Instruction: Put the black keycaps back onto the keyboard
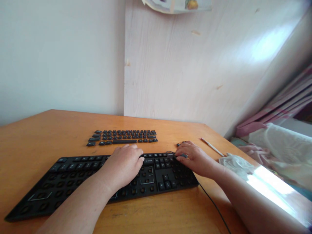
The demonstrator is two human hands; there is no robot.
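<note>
A black keyboard (161, 175) lies across the table, slightly slanted. Many of its keycaps are off, leaving bare key stems; the top rows, the arrow keys and the block above them still have caps. My left hand (128, 162) rests on the keyboard near its back edge, fingers curled down over it, fingertips partly hidden. At the upper right, over the bare number pad, my right hand (195, 158) is closed in a pinch. A small bluish piece (182, 156) shows between its thumb and fingers; its kind is unclear.
Behind the keyboard, removed keycaps (124, 141) lie in neat rows on the wooden table (60, 133). A few more keycaps (178, 144) sit behind my right hand. To the right are a white pen-like stick (211, 146) and crumpled clear plastic (235, 163). A cable (214, 204) runs toward me.
</note>
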